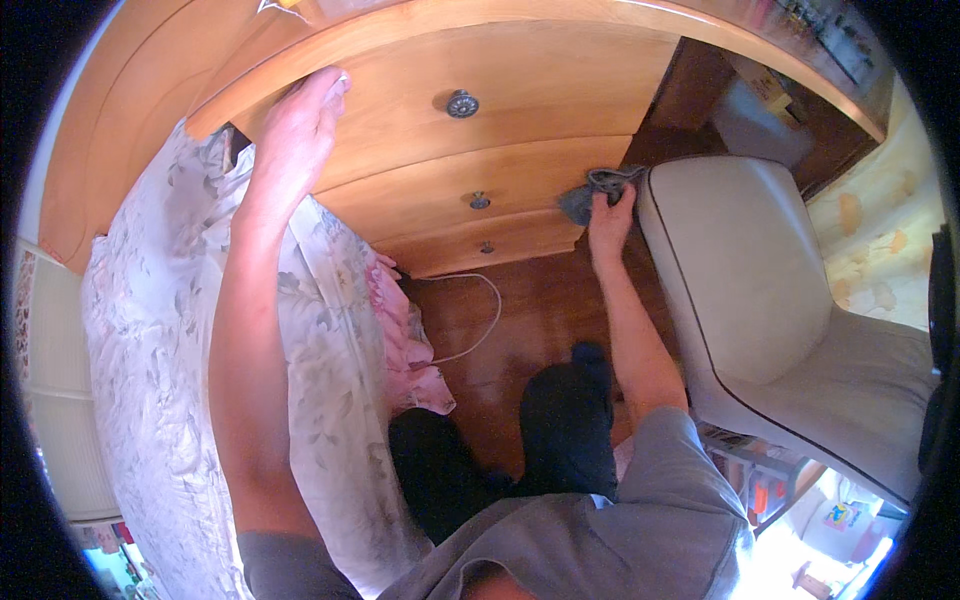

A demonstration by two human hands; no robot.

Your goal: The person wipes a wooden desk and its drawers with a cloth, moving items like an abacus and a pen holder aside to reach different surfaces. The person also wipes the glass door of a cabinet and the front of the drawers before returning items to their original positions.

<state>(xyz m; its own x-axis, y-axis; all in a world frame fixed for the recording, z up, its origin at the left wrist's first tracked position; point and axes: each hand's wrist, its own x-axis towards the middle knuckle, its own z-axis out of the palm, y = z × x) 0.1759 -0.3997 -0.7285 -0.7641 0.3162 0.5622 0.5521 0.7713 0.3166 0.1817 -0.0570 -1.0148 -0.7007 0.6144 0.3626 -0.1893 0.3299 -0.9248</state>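
Note:
A bunched grey-blue cloth [577, 205] is gripped in my right hand [612, 217], low by the right edge of a wooden chest of drawers [510, 67]. Part of the cloth loops up above my fingers, close to the back of a beige chair. My left hand [306, 124] reaches up to the left end of the top drawer, just under the overhanging wooden top [420, 19]. Its fingers are bunched near the drawer front, and whether they hold anything is not clear. Round dark metal knobs [463, 104] sit on the drawer fronts.
The beige chair [739, 247] with dark piping stands close on the right. At left lies a bed with a floral cover [172, 322] and a pink frill [409, 352]. A white cable [496, 300] curves across the dark wooden floor [480, 382]. Beyond the chair hangs a yellowish curtain [862, 240].

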